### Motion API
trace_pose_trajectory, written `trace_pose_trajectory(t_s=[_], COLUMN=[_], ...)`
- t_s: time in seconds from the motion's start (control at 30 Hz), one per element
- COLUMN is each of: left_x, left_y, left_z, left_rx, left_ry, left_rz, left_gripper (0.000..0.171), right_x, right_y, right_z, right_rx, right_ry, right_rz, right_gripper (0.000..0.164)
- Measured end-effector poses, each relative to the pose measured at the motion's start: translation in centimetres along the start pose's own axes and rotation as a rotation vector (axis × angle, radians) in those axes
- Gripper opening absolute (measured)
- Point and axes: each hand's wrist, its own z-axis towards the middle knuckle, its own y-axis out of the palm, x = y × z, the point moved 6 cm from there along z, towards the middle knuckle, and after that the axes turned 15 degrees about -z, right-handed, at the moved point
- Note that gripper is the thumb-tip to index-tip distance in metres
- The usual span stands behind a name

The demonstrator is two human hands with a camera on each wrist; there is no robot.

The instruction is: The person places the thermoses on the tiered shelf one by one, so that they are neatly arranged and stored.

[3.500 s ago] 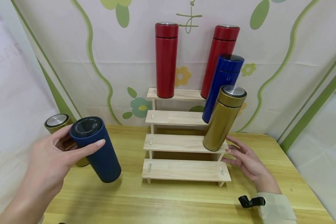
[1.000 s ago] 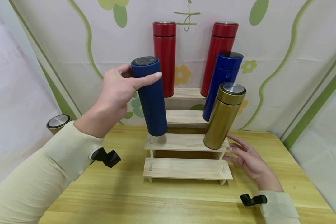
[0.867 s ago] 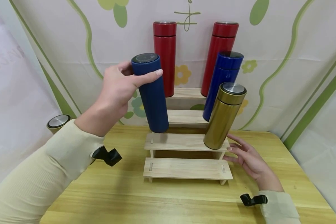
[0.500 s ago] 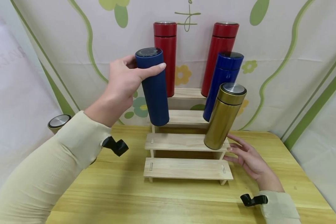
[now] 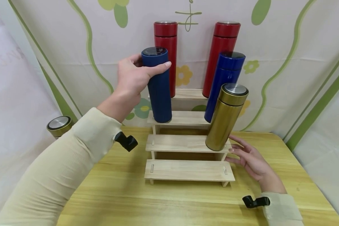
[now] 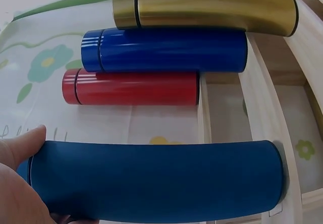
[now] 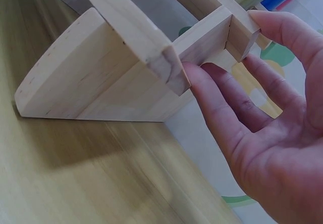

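Note:
My left hand (image 5: 132, 78) grips a matte navy thermos flask (image 5: 160, 91) near its lid, thumb across the front. The flask stands nearly upright over the left end of the stand's second step from the top. Its base is at the step surface in the left wrist view; I cannot tell whether it bears weight. My right hand (image 5: 251, 163) holds the pale wooden stepped stand (image 5: 189, 171) at its right side, pinching a step's end in the right wrist view. On the stand's right are a gold flask (image 5: 227, 117), a glossy blue flask (image 5: 226, 84) and a red flask (image 5: 220, 59).
Another red flask (image 5: 166, 59) stands on the top step at left, partly behind the navy one. A second gold flask (image 5: 59, 125) stands on the table (image 5: 124, 201) at left, mostly hidden by my left sleeve (image 5: 65, 163). A printed cloth (image 5: 130, 40) hangs behind.
My left hand has carried the navy flask from the left of the stand up and rightward, and its base has lowered toward the second step from the top. The right hand stays at the stand's side.

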Motion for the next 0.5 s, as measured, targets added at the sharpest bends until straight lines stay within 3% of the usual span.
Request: trace_pose_trajectory(t_s=[0.33, 0.5], left_x=[-0.4, -0.6], left_y=[1.0, 1.0], left_z=[0.3, 0.4], left_rx=[-0.027, -0.025], left_ry=[0.003, 0.01], left_rz=[-0.085, -0.069], left_gripper=[0.058, 0.058], right_x=[0.0, -0.2], right_y=[0.2, 0.3], right_z=[-0.3, -0.2], right_rx=[-0.003, -0.011], right_ry=[0.001, -0.014], right_rz=[-0.015, -0.01], right_gripper=[0.052, 0.052])
